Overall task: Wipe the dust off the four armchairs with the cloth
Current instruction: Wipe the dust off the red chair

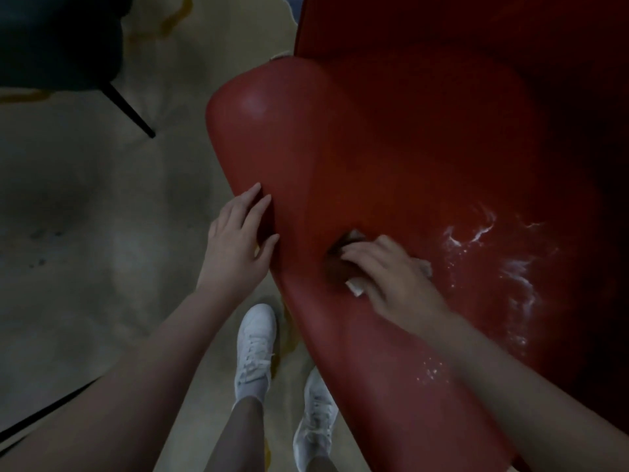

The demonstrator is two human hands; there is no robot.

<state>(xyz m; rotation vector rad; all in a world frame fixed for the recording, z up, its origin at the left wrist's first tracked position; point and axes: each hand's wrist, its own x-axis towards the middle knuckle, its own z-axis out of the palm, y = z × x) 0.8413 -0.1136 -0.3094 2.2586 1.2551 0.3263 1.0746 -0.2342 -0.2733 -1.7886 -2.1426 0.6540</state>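
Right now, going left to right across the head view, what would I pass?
Dark chair → left hand touching the red armchair → right hand holding the cloth → white dust.

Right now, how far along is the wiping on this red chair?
The armrest looks dust-free. The right hand presses the cloth on the seat beside it; the left hand rests on the armrest. Left to wipe: white dust streaks across the seat.
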